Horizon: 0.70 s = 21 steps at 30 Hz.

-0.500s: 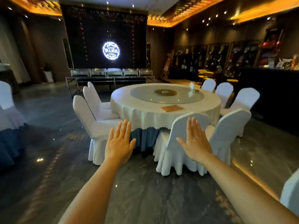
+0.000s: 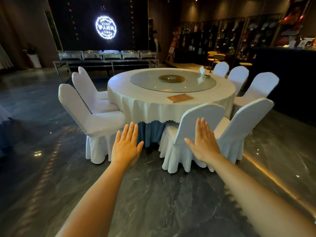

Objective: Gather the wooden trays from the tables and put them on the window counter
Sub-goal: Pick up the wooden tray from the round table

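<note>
A flat rectangular wooden tray (image 2: pixel 179 98) lies on the near right part of a round table (image 2: pixel 140 98) covered with a white cloth. My left hand (image 2: pixel 125 147) and my right hand (image 2: pixel 204 142) are stretched out in front of me, palms down, fingers straight, holding nothing. Both hands are well short of the table, over the dark floor. A white-covered chair (image 2: pixel 196 134) stands between my right hand and the tray.
White-covered chairs ring the table, two on the left (image 2: pixel 89 106) and several on the right (image 2: pixel 248 120). A glass turntable (image 2: pixel 172 81) fills the table's centre. Chafing dishes (image 2: pixel 107 54) line the back wall. A dark counter (image 2: pixel 290 74) runs along the right. A person (image 2: pixel 154 41) stands far back.
The table and chairs have grown larger and closer in view as I moved toward them. Both hands stay outstretched and empty.
</note>
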Each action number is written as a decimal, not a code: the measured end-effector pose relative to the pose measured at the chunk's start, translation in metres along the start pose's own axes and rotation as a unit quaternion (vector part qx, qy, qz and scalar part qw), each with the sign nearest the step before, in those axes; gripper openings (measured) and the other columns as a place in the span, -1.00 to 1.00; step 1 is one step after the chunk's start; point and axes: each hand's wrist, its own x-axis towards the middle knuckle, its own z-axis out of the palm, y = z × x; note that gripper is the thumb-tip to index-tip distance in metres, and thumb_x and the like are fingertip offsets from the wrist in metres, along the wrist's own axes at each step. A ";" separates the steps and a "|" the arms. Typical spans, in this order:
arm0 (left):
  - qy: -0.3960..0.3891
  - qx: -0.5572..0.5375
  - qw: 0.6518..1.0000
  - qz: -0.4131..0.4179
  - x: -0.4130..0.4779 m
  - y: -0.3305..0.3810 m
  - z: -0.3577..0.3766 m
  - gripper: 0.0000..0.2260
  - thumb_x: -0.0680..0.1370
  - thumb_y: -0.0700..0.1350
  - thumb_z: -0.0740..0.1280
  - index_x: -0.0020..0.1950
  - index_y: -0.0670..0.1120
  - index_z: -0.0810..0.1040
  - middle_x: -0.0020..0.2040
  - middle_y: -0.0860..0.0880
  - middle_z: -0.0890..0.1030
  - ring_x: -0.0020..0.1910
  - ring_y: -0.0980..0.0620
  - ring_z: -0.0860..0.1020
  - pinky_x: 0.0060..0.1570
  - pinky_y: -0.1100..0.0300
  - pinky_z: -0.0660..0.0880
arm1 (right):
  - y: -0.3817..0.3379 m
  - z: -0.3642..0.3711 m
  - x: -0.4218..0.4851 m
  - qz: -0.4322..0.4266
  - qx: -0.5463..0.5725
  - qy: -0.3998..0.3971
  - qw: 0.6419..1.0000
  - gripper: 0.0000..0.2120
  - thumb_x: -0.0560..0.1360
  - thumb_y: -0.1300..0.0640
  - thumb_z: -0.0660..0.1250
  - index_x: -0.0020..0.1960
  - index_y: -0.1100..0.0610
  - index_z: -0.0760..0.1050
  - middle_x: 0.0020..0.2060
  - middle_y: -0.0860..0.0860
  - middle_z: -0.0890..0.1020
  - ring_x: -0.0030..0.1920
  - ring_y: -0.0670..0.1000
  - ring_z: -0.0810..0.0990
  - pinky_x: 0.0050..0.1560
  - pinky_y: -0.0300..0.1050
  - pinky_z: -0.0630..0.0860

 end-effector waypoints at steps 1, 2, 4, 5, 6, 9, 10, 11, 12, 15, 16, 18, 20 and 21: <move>0.003 -0.002 1.000 -0.002 0.018 0.002 0.007 -0.40 0.62 0.14 -0.08 0.54 -0.09 -0.25 0.58 -0.06 -0.21 0.56 -0.04 -0.21 0.52 0.03 -0.21 | 0.005 0.004 0.020 0.000 -0.001 0.001 1.000 -0.26 0.59 -0.13 -0.02 0.48 0.14 -0.44 0.50 0.08 -0.37 0.52 0.07 -0.33 0.50 0.02 -0.24; 0.003 -0.001 1.000 -0.004 0.037 0.003 0.013 -0.40 0.62 0.14 -0.08 0.54 -0.09 -0.24 0.58 -0.06 -0.21 0.56 -0.04 -0.21 0.52 0.02 -0.21 | 0.010 0.006 0.041 0.001 0.001 0.000 1.000 -0.26 0.59 -0.13 -0.02 0.48 0.14 -0.44 0.50 0.08 -0.37 0.52 0.07 -0.33 0.50 0.02 -0.24; 0.003 0.002 1.000 -0.010 0.081 0.008 0.023 -0.40 0.63 0.13 -0.08 0.54 -0.09 -0.23 0.58 -0.06 -0.21 0.56 -0.04 -0.21 0.52 0.02 -0.20 | 0.022 0.008 0.085 0.002 0.002 0.001 1.000 -0.26 0.59 -0.13 -0.02 0.48 0.16 -0.42 0.51 0.09 -0.35 0.52 0.06 -0.31 0.51 0.01 -0.23; 0.004 0.001 1.000 -0.014 0.105 0.011 0.027 -0.40 0.63 0.13 -0.08 0.54 -0.09 -0.24 0.58 -0.06 -0.21 0.56 -0.04 -0.21 0.52 0.02 -0.20 | 0.029 0.007 0.109 0.002 -0.002 0.003 1.000 -0.26 0.59 -0.13 -0.02 0.49 0.17 -0.41 0.51 0.09 -0.34 0.53 0.07 -0.31 0.51 0.02 -0.22; 0.006 -0.001 1.000 -0.017 0.128 0.015 0.029 -0.41 0.63 0.13 -0.08 0.54 -0.10 -0.24 0.58 -0.06 -0.21 0.56 -0.04 -0.21 0.52 0.02 -0.21 | 0.036 0.006 0.132 0.000 -0.009 0.003 1.000 -0.26 0.59 -0.13 -0.02 0.49 0.17 -0.40 0.51 0.10 -0.33 0.53 0.07 -0.30 0.51 0.02 -0.22; 0.010 -0.004 1.000 -0.018 0.199 0.028 0.034 -0.41 0.63 0.12 -0.08 0.54 -0.10 -0.24 0.58 -0.06 -0.22 0.56 -0.04 -0.21 0.52 0.02 -0.21 | 0.052 -0.001 0.200 -0.008 -0.016 -0.003 1.000 -0.26 0.58 -0.14 -0.02 0.49 0.17 -0.40 0.51 0.10 -0.33 0.53 0.07 -0.30 0.52 0.02 -0.21; 0.008 -0.003 1.000 -0.017 0.222 0.031 0.036 -0.41 0.63 0.12 -0.08 0.54 -0.10 -0.24 0.58 -0.07 -0.22 0.56 -0.05 -0.21 0.52 0.02 -0.21 | 0.057 -0.004 0.222 -0.009 -0.014 -0.003 1.000 -0.26 0.58 -0.14 -0.02 0.49 0.17 -0.39 0.51 0.10 -0.33 0.53 0.07 -0.29 0.52 0.02 -0.21; 0.004 -0.002 1.000 -0.016 0.243 0.034 0.040 -0.41 0.63 0.12 -0.08 0.54 -0.10 -0.25 0.58 -0.07 -0.22 0.56 -0.05 -0.21 0.52 0.01 -0.21 | 0.060 -0.006 0.243 -0.007 -0.012 -0.001 1.000 -0.25 0.58 -0.14 -0.01 0.49 0.18 -0.39 0.51 0.10 -0.32 0.53 0.07 -0.29 0.52 0.02 -0.20; -0.001 0.002 1.000 -0.015 0.262 0.036 0.044 -0.41 0.63 0.12 -0.09 0.54 -0.11 -0.25 0.58 -0.07 -0.22 0.56 -0.05 -0.22 0.52 0.01 -0.22 | 0.063 -0.006 0.263 -0.003 -0.008 0.001 1.000 -0.25 0.58 -0.14 -0.01 0.49 0.18 -0.39 0.52 0.11 -0.31 0.53 0.07 -0.27 0.52 0.02 -0.20; -0.018 0.003 1.000 -0.014 0.319 0.035 0.064 -0.41 0.63 0.12 -0.10 0.53 -0.11 -0.28 0.57 -0.07 -0.23 0.56 -0.04 -0.23 0.52 0.02 -0.22 | 0.070 0.003 0.320 0.010 -0.002 0.000 1.000 -0.25 0.58 -0.13 0.00 0.49 0.18 -0.38 0.52 0.12 -0.30 0.53 0.08 -0.26 0.53 0.02 -0.19; -0.022 0.002 1.000 -0.014 0.338 0.032 0.073 -0.41 0.63 0.12 -0.11 0.53 -0.11 -0.28 0.57 -0.06 -0.23 0.56 -0.04 -0.23 0.52 0.02 -0.22 | 0.072 0.009 0.339 0.012 -0.002 -0.005 1.000 -0.25 0.58 -0.13 0.00 0.49 0.17 -0.39 0.52 0.12 -0.30 0.53 0.08 -0.26 0.53 0.02 -0.20; -0.032 0.003 0.999 -0.009 0.374 0.026 0.094 -0.41 0.63 0.12 -0.11 0.53 -0.12 -0.28 0.58 -0.07 -0.23 0.56 -0.04 -0.22 0.52 0.01 -0.21 | 0.075 0.024 0.377 0.018 -0.001 -0.015 1.000 -0.24 0.58 -0.13 0.01 0.49 0.17 -0.39 0.52 0.11 -0.31 0.53 0.07 -0.27 0.53 0.01 -0.20; -0.042 -0.001 0.999 -0.002 0.414 0.019 0.118 -0.40 0.63 0.13 -0.11 0.53 -0.11 -0.27 0.58 -0.06 -0.23 0.56 -0.04 -0.22 0.52 0.01 -0.21 | 0.077 0.042 0.418 0.024 -0.004 -0.018 1.000 -0.25 0.58 -0.12 0.00 0.49 0.18 -0.39 0.52 0.12 -0.31 0.53 0.08 -0.28 0.53 0.02 -0.21; -0.048 -0.004 0.999 0.002 0.435 0.014 0.130 -0.40 0.63 0.13 -0.10 0.54 -0.11 -0.27 0.58 -0.06 -0.23 0.56 -0.04 -0.22 0.52 0.01 -0.21 | 0.078 0.052 0.439 0.027 -0.010 -0.019 0.999 -0.25 0.59 -0.11 0.00 0.49 0.19 -0.39 0.52 0.13 -0.30 0.53 0.09 -0.27 0.52 0.02 -0.20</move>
